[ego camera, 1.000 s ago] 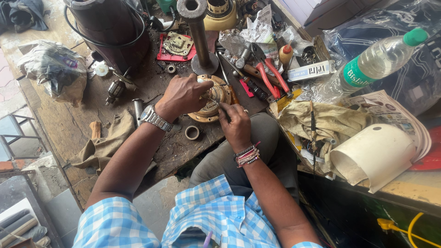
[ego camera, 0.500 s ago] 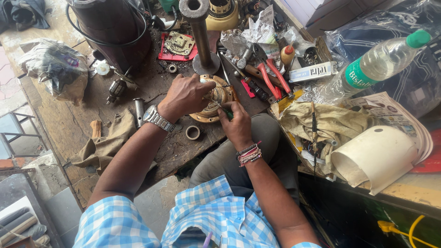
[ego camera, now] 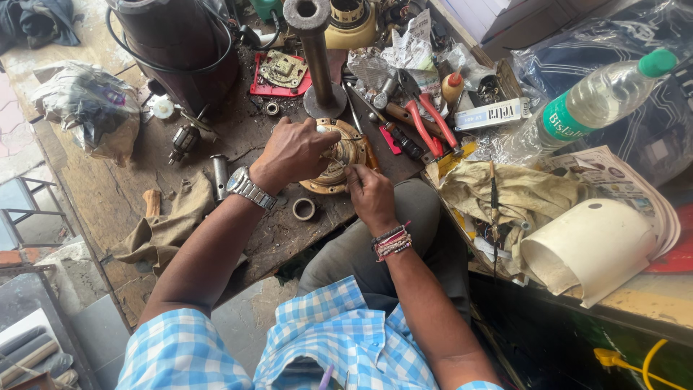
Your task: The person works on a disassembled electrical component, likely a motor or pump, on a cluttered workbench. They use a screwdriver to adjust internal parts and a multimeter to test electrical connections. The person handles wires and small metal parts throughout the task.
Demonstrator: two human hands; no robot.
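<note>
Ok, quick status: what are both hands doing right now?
Left hand gripping the round brass-coloured part from above. Right hand at its near edge, fingers pinched. Pliers and upright metal post close behind.

- Left hand (ego camera: 294, 150) grips the round brass part (ego camera: 339, 155) on the workbench (ego camera: 94, 195); right hand (ego camera: 369, 193) touches its rim at 5 o'clock
- Red-handled pliers (ego camera: 426, 119) at 2 o'clock; small ring (ego camera: 304, 209) at 7 o'clock

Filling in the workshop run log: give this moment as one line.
left hand: gripping round brass part | right hand: fingertips at its rim | surface: wooden bench | nearby: red-handled pliers
</note>
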